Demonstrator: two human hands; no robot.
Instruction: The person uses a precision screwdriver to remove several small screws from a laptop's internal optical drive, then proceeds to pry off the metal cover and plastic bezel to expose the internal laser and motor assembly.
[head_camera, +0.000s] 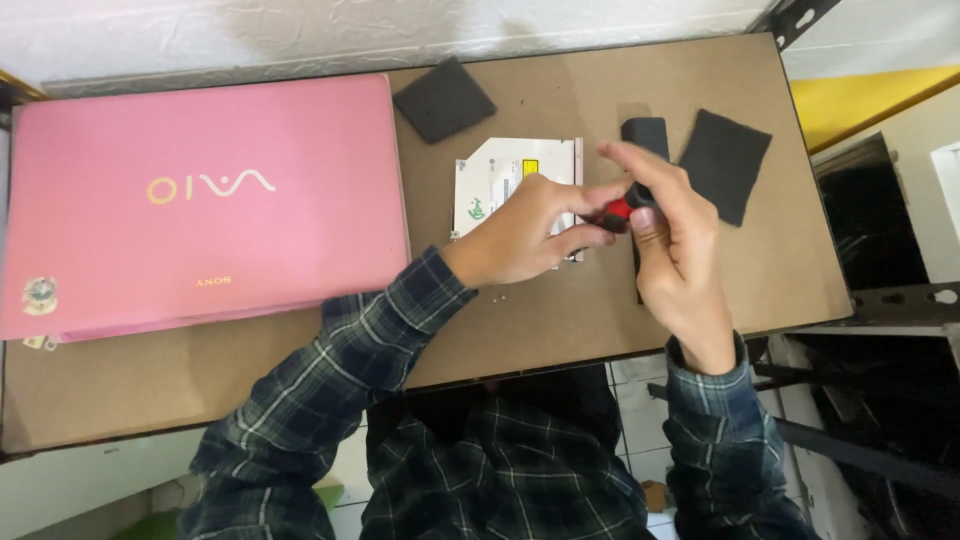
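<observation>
On the brown board worktop (560, 310), left hand (525, 230) and right hand (672, 230) both grip a small red-and-black tool (622, 208) over the removed white optical drive (500, 175); the closed pink laptop (200, 200) lies beside.

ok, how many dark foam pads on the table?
2 square pads in clear view: one at the top edge beside the pink laptop, one right of the hands. A smaller black piece behind the right hand may be a third; partly hidden.

Both hands (600, 225) together, fingers pinched.

head camera looks steeply down, close over the brown table (560, 320).
</observation>
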